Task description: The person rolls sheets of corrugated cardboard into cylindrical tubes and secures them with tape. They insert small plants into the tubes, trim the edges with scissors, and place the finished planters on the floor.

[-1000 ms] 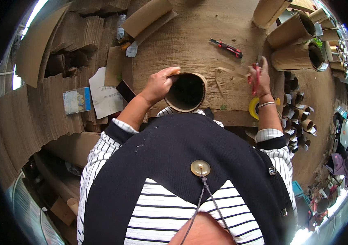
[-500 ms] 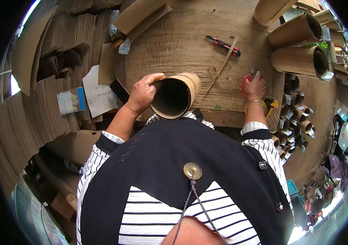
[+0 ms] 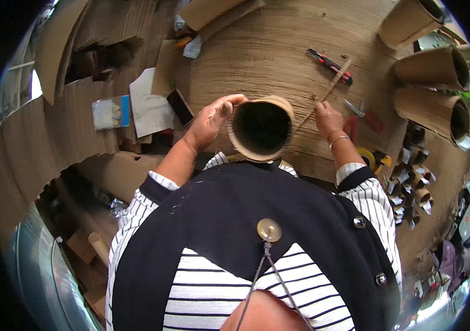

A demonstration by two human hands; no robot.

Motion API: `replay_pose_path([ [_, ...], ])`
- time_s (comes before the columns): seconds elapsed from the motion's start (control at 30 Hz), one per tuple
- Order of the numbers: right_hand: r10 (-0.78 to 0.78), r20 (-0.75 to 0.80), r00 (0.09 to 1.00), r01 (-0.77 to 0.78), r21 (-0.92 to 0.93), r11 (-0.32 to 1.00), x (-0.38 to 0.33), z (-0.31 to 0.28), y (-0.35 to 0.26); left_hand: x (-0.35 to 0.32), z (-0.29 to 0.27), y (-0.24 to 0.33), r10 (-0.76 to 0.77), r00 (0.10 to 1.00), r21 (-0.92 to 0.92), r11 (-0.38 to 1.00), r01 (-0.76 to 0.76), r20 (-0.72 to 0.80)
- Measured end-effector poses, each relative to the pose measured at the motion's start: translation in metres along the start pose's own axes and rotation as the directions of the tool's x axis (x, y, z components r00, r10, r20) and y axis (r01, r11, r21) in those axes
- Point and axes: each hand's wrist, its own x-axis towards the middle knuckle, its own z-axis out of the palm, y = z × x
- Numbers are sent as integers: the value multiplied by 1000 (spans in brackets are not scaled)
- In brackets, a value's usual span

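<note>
A short brown cardboard tube (image 3: 289,107) is at the table's near edge, close to my chest, its dark open end toward me. My left hand (image 3: 210,124) holds the tube's upper left side, its fingertips reaching over the rim. Beyond the tube's right side, my right hand (image 3: 329,120) has its fingers curled down at a thin cardboard strip (image 3: 334,83); blur hides whether they grip it. Red-handled scissors (image 3: 351,129) lie just right of that hand. A red and black utility knife (image 3: 331,66) rests by the strip's far end.
Stacked cardboard sheets (image 3: 80,118) fill the left side, with a white paper (image 3: 149,107) and a dark phone-like slab (image 3: 180,106) beside them. Larger cardboard tubes (image 3: 431,69) stand at the right edge; several smaller tubes (image 3: 411,179) cluster below. A yellow tape roll (image 3: 375,159) sits near my right wrist.
My right hand has let go of the scissors and moved left to the cardboard strip. My left hand stays at the tube. The whole view has shifted, moving the table things rightward.
</note>
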Motion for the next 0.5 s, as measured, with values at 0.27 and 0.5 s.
replay_pose_path([
  [0.27, -200, 165, 966, 217, -91, 972, 22, -1, 20, 4, -11, -2, -159, 983, -753, 635, 170, 88],
  [0.5, 66, -344, 936, -25, 124, 992, 53, -55, -10, -15, -11, 14, 19, 982, -899, 407, 162, 186],
])
